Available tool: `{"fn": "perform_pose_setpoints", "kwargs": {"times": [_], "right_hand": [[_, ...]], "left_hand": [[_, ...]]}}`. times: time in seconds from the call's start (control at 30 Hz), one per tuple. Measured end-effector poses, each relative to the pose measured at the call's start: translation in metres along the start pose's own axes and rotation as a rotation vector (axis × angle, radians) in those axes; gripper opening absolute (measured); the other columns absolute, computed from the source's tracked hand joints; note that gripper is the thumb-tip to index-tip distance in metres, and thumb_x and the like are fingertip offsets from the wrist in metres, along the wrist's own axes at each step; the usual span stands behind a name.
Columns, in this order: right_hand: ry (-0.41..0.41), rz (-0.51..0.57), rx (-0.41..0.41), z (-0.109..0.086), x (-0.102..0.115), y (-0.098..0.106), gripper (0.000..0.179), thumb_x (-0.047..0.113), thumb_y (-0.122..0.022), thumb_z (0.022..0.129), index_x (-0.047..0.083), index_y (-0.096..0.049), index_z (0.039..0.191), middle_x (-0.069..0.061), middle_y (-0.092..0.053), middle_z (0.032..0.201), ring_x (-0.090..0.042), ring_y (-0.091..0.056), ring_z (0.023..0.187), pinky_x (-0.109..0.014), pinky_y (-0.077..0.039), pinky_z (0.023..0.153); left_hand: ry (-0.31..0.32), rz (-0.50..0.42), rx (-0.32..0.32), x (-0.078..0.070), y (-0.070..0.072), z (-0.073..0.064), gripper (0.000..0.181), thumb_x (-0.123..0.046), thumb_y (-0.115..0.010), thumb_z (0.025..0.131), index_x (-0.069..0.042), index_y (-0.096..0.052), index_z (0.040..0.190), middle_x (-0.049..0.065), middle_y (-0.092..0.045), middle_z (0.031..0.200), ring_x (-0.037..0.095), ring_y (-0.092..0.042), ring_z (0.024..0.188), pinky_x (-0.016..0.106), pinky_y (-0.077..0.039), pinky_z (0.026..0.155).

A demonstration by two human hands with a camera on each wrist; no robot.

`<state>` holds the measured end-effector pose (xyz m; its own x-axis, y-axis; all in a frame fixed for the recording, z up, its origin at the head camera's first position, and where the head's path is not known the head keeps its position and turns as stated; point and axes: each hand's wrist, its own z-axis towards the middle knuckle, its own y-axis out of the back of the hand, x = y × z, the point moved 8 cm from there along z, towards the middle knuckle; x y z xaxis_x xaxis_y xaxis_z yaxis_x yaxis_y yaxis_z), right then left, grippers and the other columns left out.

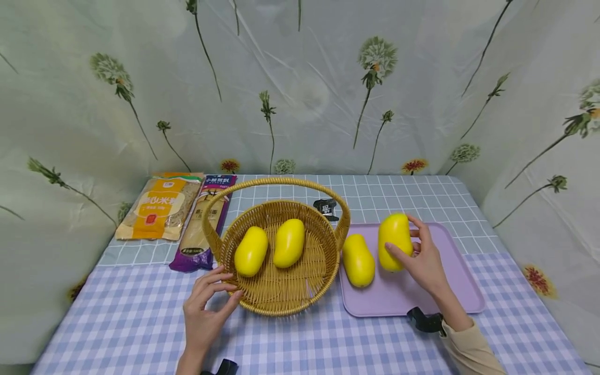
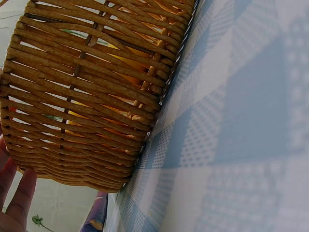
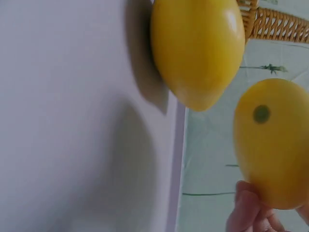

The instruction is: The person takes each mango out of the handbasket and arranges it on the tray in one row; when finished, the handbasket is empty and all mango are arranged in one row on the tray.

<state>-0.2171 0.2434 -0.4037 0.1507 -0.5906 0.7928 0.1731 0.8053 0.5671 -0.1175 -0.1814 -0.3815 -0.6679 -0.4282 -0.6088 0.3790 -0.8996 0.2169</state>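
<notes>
A yellow mango is gripped between the thumb and fingers of my right hand. In the right wrist view this mango hangs clear of the lilac tray, with its shadow below. A second mango lies at the tray's left side. My left hand holds the near left rim of a round wicker basket with a tall handle. Inside the basket lie two more mangoes, one on the left and one near the middle. The left wrist view shows the basket's woven side and fingertips at its rim.
Left of the basket lie an orange-labelled bag of grain and a purple pasta packet. A small black item sits behind the basket. A checked cloth covers the table, and a flower-printed curtain surrounds it.
</notes>
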Motion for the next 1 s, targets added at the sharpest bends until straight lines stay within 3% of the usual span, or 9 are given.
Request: {"fn": "perform_pose_setpoints", "kwargs": {"times": [0.27, 0.6, 1.0], "right_hand": [[-0.057, -0.106, 0.102, 0.006, -0.012, -0.008, 0.078, 0.031, -0.072, 0.084, 0.009, -0.03, 0.146, -0.023, -0.051, 0.113, -0.026, -0.048, 0.071, -0.029, -0.044, 0.059], [-0.106, -0.185, 0.212, 0.005, -0.023, -0.018, 0.081, 0.042, -0.069, 0.085, 0.006, -0.031, 0.146, -0.026, -0.052, 0.116, -0.035, -0.05, 0.095, -0.036, -0.048, 0.067], [-0.152, -0.238, 0.317, 0.004, -0.027, -0.025, 0.083, 0.05, -0.065, 0.085, 0.003, -0.03, 0.145, -0.026, -0.053, 0.112, -0.03, -0.053, 0.085, -0.033, -0.046, 0.064]], "left_hand": [[0.006, 0.003, 0.0, -0.001, 0.0, 0.0, 0.018, 0.006, -0.08, 0.065, 0.001, -0.068, 0.077, 0.023, -0.064, 0.09, 0.033, -0.056, 0.106, 0.031, -0.042, 0.099], [0.013, -0.003, 0.005, -0.001, 0.0, 0.0, 0.018, 0.007, -0.08, 0.065, 0.001, -0.068, 0.078, 0.023, -0.064, 0.09, 0.032, -0.056, 0.107, 0.029, -0.043, 0.099], [0.01, -0.008, -0.003, 0.001, 0.0, 0.0, 0.019, 0.008, -0.079, 0.064, 0.001, -0.068, 0.078, 0.023, -0.064, 0.09, 0.032, -0.056, 0.107, 0.03, -0.043, 0.099]]}}
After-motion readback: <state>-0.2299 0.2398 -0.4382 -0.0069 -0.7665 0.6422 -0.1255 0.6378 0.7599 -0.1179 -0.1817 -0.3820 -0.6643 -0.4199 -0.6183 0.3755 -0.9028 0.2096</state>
